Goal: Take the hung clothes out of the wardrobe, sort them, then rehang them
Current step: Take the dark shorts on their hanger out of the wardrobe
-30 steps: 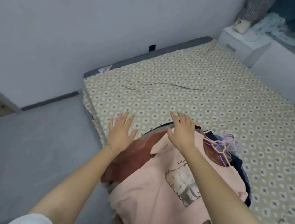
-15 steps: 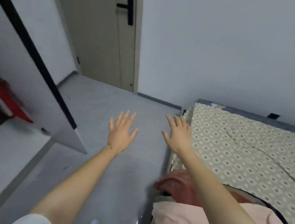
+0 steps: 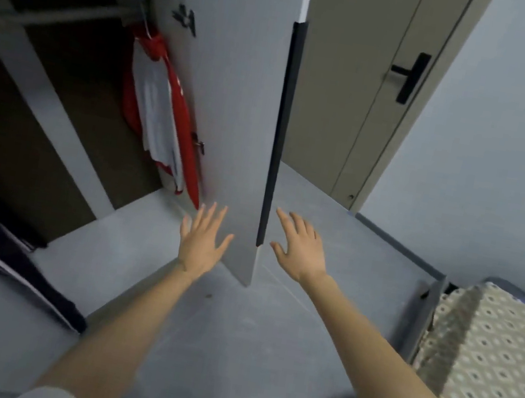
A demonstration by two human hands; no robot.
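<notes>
The wardrobe [image 3: 63, 96] stands open at the left, its interior dark. One red and white garment [image 3: 162, 105] hangs on a hanger from the rail [image 3: 52, 16], close to the right side panel. My left hand [image 3: 203, 241] is stretched forward with fingers apart, empty, below and right of that garment. My right hand [image 3: 299, 248] is also spread and empty, on the other side of the open wardrobe door [image 3: 245, 109]. The pile of clothes on the bed is out of view.
The open white wardrobe door with its black edge handle [image 3: 281, 132] stands between my hands. A closed beige room door [image 3: 359, 86] is behind it. The patterned bed [image 3: 486, 368] lies at the right. A second wardrobe door [image 3: 8, 274] swings out at the lower left. Grey floor lies underfoot.
My view has swung left from the bed and the clothes pile to the open wardrobe. Both hands stay spread and empty in front of me.
</notes>
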